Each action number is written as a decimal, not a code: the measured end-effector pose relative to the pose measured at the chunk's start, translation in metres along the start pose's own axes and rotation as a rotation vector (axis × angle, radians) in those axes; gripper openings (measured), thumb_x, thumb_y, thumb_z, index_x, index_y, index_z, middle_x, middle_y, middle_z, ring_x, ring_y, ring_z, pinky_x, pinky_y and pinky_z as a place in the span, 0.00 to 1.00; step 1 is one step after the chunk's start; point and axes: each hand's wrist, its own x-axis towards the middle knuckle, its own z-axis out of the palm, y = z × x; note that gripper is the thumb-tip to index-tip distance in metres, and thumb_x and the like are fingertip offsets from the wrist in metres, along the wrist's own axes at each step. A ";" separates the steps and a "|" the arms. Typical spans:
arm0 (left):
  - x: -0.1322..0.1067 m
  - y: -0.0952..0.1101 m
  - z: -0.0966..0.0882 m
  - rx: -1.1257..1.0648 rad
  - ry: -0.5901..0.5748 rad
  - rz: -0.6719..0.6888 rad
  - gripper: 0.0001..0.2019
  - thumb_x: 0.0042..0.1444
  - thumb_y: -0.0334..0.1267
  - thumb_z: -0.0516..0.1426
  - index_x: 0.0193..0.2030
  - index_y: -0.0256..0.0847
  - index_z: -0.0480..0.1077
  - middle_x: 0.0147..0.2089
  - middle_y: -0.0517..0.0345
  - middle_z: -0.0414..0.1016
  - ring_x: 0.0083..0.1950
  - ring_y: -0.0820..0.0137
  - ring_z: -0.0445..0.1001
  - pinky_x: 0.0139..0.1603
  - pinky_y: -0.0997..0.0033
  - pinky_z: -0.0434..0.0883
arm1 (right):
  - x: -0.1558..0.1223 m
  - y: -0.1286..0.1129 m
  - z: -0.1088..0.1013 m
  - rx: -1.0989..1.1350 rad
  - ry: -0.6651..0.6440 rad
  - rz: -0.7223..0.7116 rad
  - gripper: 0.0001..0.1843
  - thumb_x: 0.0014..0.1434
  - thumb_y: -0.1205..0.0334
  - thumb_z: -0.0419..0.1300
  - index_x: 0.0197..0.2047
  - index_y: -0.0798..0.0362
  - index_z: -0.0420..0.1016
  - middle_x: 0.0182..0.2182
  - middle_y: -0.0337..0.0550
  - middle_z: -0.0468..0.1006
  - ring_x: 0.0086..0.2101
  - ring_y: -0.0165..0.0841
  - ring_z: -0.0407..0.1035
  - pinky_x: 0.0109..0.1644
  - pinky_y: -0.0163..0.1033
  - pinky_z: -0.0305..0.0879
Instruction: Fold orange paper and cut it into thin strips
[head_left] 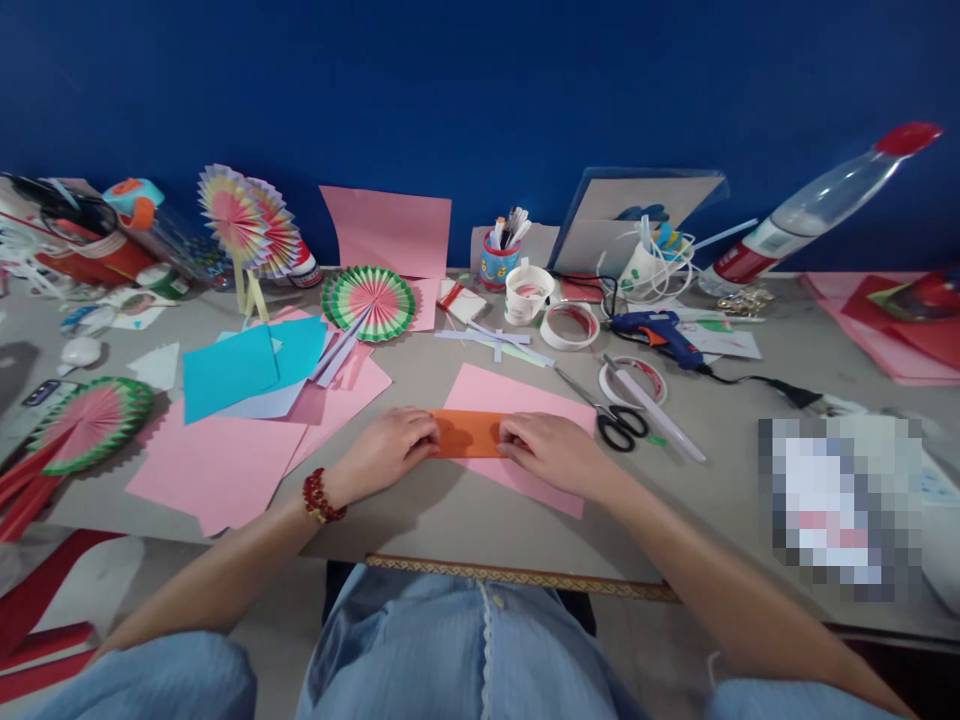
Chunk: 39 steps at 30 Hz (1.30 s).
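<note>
A folded strip of orange paper point(468, 434) lies on a pink sheet point(525, 400) near the table's front edge. My left hand point(390, 450) pinches the strip's left end, fingers curled together on it; a red bead bracelet point(321, 497) sits on that wrist. My right hand point(551, 452) presses and grips the strip's right end in the same way. Black-handled scissors point(611, 418) lie just right of my right hand.
Pink and turquoise sheets point(240, 375) spread to the left, with pleated paper fans point(369, 301). Behind are tape rolls point(570, 325), a paper cup point(528, 294), a blue glue gun point(660, 335) with its cord, a pen pot point(498, 258) and a tilted bottle point(825, 205).
</note>
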 end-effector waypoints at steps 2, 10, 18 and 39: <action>0.000 0.000 0.000 -0.003 -0.001 -0.003 0.06 0.69 0.33 0.53 0.39 0.40 0.69 0.40 0.57 0.74 0.42 0.67 0.72 0.47 0.68 0.65 | -0.001 0.000 0.000 0.009 0.001 0.010 0.04 0.68 0.60 0.59 0.40 0.51 0.73 0.39 0.42 0.80 0.38 0.37 0.72 0.39 0.38 0.56; -0.001 0.000 0.001 0.025 0.006 -0.002 0.07 0.70 0.34 0.53 0.39 0.40 0.69 0.39 0.57 0.74 0.42 0.66 0.71 0.46 0.67 0.65 | -0.008 0.005 -0.005 0.014 0.023 -0.008 0.05 0.68 0.62 0.58 0.38 0.51 0.73 0.38 0.42 0.79 0.39 0.36 0.72 0.39 0.38 0.56; -0.001 0.000 0.001 0.010 0.006 -0.014 0.08 0.70 0.35 0.52 0.39 0.40 0.69 0.40 0.56 0.74 0.42 0.66 0.72 0.47 0.67 0.65 | -0.008 0.010 -0.003 -0.016 0.023 -0.042 0.05 0.67 0.64 0.58 0.37 0.52 0.72 0.37 0.43 0.78 0.38 0.36 0.71 0.39 0.38 0.56; -0.001 -0.002 0.003 0.014 0.003 -0.023 0.08 0.69 0.34 0.52 0.40 0.40 0.71 0.41 0.56 0.75 0.43 0.66 0.72 0.47 0.67 0.66 | -0.009 0.040 -0.027 0.069 -0.099 -0.037 0.07 0.61 0.60 0.60 0.31 0.50 0.70 0.33 0.39 0.77 0.36 0.35 0.69 0.36 0.37 0.52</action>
